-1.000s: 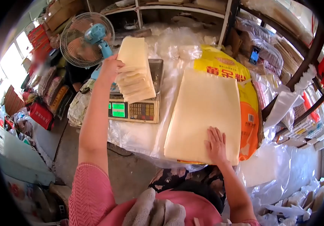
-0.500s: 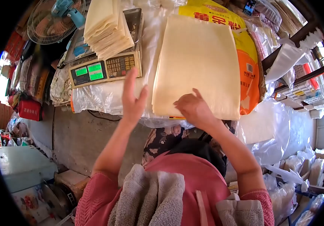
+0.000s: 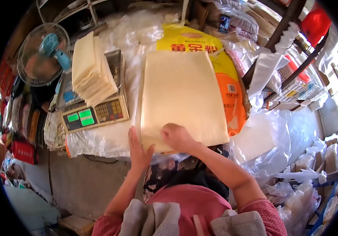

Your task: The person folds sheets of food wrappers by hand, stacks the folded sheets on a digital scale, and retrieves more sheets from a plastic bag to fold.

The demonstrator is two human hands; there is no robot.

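Note:
A stack of large cream sheets lies on a yellow and orange printed bag. My left hand is at the stack's lower left corner, thumb and fingers apart, holding nothing. On the stack near its lower edge rests my right hand, fingers curled in; whether they pinch a sheet edge is hidden. To the left, a pile of folded cream sheets sits on a digital scale with green lit displays.
A blue fan stands at the back left. Clear plastic film covers the table behind. A phone leans among plastic packs at the back right. Plastic bags fill the lower right, and a red bag hangs left.
My left hand has left the folded pile on the scale and come to the large stack's corner. My right hand, flat before, has curled and moved left along the lower edge. The view has shifted.

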